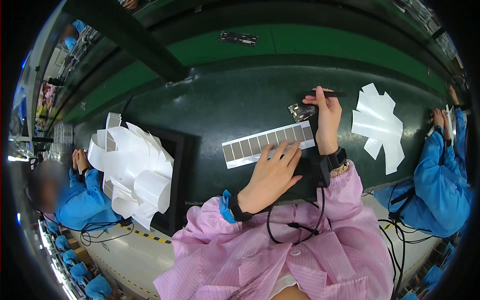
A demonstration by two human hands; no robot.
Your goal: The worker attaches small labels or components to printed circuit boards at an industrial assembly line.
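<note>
Lying on the bench is a white strip of grey rectangular stickers, tilted slightly up to the right. My left hand rests on its lower edge, fingers stretched out and somewhat apart. Higher up and to the right, my right hand pinches a slim black pen-like tool; whether it is a pen or tweezers I cannot tell. Beside those fingers, on their left, sits a small black circuit board with gold patches. Part of the board is hidden by the hand.
A black tray heaped with white backing sheets stands at left. More white sheets lie at right on the dark green bench. Another circuit board lies farther back. People in blue sit on both sides; cables hang before me.
</note>
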